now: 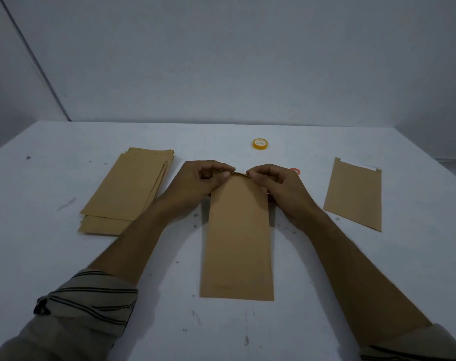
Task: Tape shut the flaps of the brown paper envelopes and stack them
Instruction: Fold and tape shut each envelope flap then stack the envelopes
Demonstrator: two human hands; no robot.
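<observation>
Brown paper envelopes are stacked loosely at the left of the white bench, their edges fanned. Just right of them the left hand is curled, its fingers pinched on the far end of a long envelope laid flat along the middle of the bench. The right hand is pinched on the same end from the other side. Whether tape is held between them cannot be told. A yellow tape roll stands beyond the hands, a red roll is half hidden behind the right hand, and a lone envelope lies well apart at the right.

The flap could be creased crookedly if one side is pulled harder than the other. As nothing weighs the envelope's body down, it could also be dragged askew.

The flap edge is touched by both sets of fingertips and lies between them, while the rest of the envelope runs back toward the person between the forearms.
</observation>
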